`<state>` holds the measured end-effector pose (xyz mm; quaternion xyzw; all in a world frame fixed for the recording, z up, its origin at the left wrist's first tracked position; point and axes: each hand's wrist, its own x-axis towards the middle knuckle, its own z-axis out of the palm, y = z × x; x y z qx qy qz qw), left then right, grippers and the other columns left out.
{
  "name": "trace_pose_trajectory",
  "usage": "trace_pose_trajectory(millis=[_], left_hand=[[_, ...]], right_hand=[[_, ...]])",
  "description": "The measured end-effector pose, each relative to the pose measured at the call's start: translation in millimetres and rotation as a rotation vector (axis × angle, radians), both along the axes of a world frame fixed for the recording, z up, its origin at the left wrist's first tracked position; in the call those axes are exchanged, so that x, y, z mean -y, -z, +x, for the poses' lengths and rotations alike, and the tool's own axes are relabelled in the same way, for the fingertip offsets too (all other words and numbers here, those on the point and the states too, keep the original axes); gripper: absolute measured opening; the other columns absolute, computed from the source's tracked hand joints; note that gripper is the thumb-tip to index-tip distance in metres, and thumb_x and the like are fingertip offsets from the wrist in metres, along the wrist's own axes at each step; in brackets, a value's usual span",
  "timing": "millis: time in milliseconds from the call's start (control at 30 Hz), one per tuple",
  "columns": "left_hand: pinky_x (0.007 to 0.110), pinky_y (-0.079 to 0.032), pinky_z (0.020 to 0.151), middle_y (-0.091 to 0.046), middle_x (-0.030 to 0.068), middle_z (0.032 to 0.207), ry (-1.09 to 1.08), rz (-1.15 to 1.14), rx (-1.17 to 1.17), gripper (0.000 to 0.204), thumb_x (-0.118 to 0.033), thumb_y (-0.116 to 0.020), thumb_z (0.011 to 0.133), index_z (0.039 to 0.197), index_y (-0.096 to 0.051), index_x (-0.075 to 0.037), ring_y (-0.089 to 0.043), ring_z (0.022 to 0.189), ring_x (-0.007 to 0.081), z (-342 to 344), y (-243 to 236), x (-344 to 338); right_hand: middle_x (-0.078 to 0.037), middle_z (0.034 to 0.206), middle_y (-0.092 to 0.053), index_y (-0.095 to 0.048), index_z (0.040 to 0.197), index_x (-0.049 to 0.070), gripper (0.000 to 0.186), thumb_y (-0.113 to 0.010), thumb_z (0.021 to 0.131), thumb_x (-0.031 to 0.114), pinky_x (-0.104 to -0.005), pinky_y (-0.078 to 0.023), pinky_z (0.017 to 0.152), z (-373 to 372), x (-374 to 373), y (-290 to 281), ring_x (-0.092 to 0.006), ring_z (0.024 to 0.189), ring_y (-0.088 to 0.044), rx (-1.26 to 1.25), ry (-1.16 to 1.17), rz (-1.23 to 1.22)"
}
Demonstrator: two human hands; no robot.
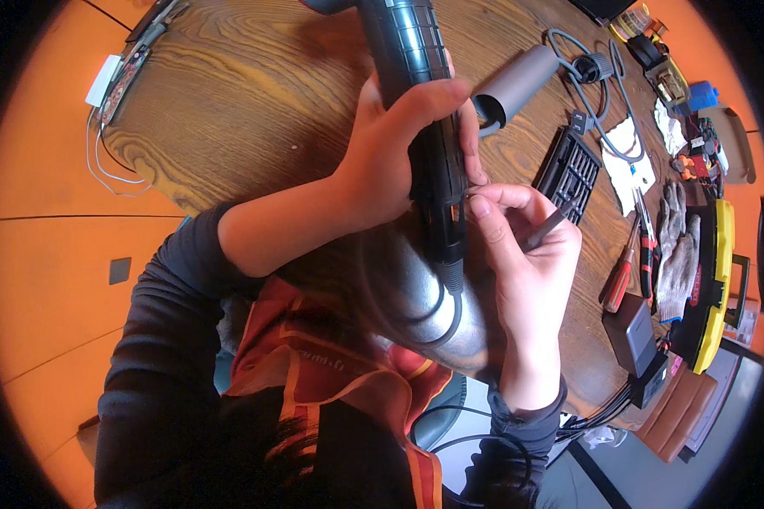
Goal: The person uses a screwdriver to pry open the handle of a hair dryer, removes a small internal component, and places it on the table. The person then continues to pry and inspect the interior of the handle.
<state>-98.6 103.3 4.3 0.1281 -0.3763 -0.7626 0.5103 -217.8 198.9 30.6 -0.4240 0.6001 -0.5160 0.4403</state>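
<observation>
My left hand (386, 153) is wrapped round the handle of a black hair-dryer-like device (429, 170), its cord running from the lower end over the table edge. My right hand (522, 242) is beside the handle's lower part, thumb and index finger pinched at it on something too small to make out, while a slim grey screwdriver (550, 222) lies held in the same hand. A black screwdriver bit case (560, 161) lies just beyond my right hand.
On the wooden table (212, 102) are a grey tube (526, 85), coiled cable, white paper (632, 187), pliers (648, 263), a red screwdriver (618, 280), gloves (679, 254), a dark adapter (628, 331) and a yellow-black case (717, 280). A circuit board (136, 72) with wires lies at the far left.
</observation>
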Motion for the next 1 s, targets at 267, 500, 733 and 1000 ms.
trace_pose_trajectory(millis=[267, 500, 733, 1000], left_hand=[[0.027, -0.049, 0.048, -0.054, 0.0088, 0.058, -0.004, 0.013, -0.030, 0.019, -0.018, -0.059, 0.078, 0.077, -0.048, -0.002, -0.057, 0.048, 0.0174, -1.6, -2.2, -2.9], [0.027, -0.050, 0.049, -0.054, 0.0089, 0.059, 0.017, 0.023, -0.025, 0.020, -0.019, -0.060, 0.078, 0.076, -0.048, -0.003, -0.057, 0.049, 0.0173, -0.1, -1.6, -2.0], [0.027, -0.049, 0.050, -0.054, 0.0089, 0.059, -0.009, -0.038, -0.009, 0.020, -0.020, -0.060, 0.079, 0.078, -0.051, -0.002, -0.058, 0.050, 0.0171, -0.6, 0.8, -1.8], [0.028, -0.050, 0.051, -0.054, 0.0084, 0.059, -0.010, 0.012, -0.006, 0.021, -0.021, -0.060, 0.079, 0.078, -0.051, -0.001, -0.058, 0.051, 0.0177, -1.5, 1.5, -3.8]], right_hand=[[0.005, 0.059, -0.052, -0.063, 0.077, 0.001, 0.004, -0.065, 0.076, 0.004, -0.0163, -0.034, 0.049, 0.3, 1.3, 4.7, -0.0012, 0.053, -0.044, -0.100, -0.017, -0.074], [0.005, 0.058, -0.054, -0.064, 0.077, 0.000, 0.003, -0.065, 0.076, 0.003, -0.0152, -0.034, 0.047, 0.5, 0.5, 2.6, -0.0006, 0.050, -0.044, 0.105, -0.013, 0.077], [0.004, 0.059, -0.055, -0.064, 0.076, 0.000, 0.002, -0.064, 0.076, 0.002, -0.0155, -0.034, 0.047, 1.2, 0.0, 5.1, -0.0006, 0.050, -0.044, 0.181, 0.019, 0.086], [-0.001, 0.072, -0.056, -0.060, 0.078, -0.001, 0.008, -0.064, 0.073, -0.005, -0.0158, -0.037, 0.051, 5.0, -2.0, 13.0, -0.0040, 0.057, -0.048, -0.499, 0.023, -0.354]])
